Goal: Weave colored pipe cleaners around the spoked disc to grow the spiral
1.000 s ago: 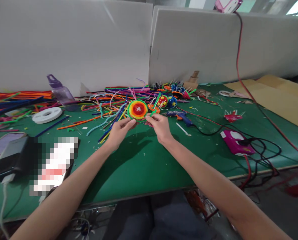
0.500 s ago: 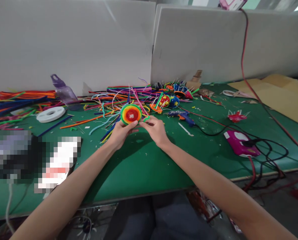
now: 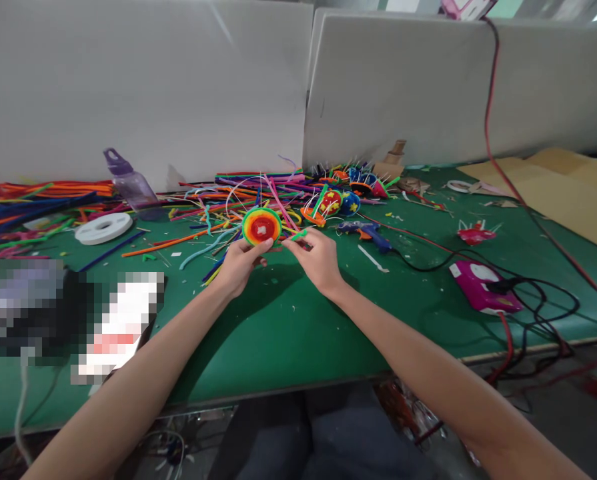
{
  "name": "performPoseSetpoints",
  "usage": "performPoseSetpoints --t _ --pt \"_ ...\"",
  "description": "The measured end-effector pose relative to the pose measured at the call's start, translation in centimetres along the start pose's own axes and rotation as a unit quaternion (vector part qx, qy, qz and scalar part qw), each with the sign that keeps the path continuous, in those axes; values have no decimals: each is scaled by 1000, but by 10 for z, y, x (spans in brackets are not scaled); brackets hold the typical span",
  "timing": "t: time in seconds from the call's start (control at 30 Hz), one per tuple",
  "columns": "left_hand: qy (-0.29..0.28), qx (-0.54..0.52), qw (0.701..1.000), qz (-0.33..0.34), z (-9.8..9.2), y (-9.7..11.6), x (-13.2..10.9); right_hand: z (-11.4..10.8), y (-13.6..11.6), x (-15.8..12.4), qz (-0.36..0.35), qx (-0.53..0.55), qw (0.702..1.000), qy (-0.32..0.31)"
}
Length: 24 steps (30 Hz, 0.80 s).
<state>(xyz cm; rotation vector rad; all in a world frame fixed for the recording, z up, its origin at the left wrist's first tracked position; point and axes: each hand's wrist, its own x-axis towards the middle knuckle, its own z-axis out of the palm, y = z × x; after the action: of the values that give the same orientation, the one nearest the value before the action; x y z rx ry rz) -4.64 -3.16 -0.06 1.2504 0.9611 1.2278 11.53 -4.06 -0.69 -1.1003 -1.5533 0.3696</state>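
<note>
A coiled pipe-cleaner disc (image 3: 261, 225), ringed red, orange, yellow and green, is held upright above the green table (image 3: 288, 333). My left hand (image 3: 239, 263) pinches its lower edge. My right hand (image 3: 318, 257) is closed on the loose green pipe-cleaner end (image 3: 298, 235) that trails from the disc's right side. Just behind lies a heap of coloured pipe cleaners (image 3: 238, 193).
Finished coloured balls with spikes (image 3: 335, 200) lie behind the hands. A blue glue gun (image 3: 365, 231), a pink power strip (image 3: 481, 285) with black cables, a white tape roll (image 3: 103, 228), a purple bottle (image 3: 128, 183) and cardboard sheets (image 3: 553, 190) are around. White partition boards (image 3: 178, 87) stand at the back.
The disc has drifted slightly left and lower than a second ago. My right hand has pulled the green end a little away to the right of the disc.
</note>
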Motion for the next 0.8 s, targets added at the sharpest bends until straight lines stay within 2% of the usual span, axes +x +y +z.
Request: performPoseSetpoints --t 0.2,0.5,0.67,0.8 --pt "-12 19 1000 -5 0 1 0 -3 -1 0 70 57 996 -25" --pt "-15 97 994 46 -7 -9 5 -4 -6 1 120 115 985 -47" --pt "7 131 990 51 -8 -5 5 -8 1 9 222 225 945 -86" --pt "12 137 989 50 -10 -3 6 -18 3 17 265 270 921 -90"
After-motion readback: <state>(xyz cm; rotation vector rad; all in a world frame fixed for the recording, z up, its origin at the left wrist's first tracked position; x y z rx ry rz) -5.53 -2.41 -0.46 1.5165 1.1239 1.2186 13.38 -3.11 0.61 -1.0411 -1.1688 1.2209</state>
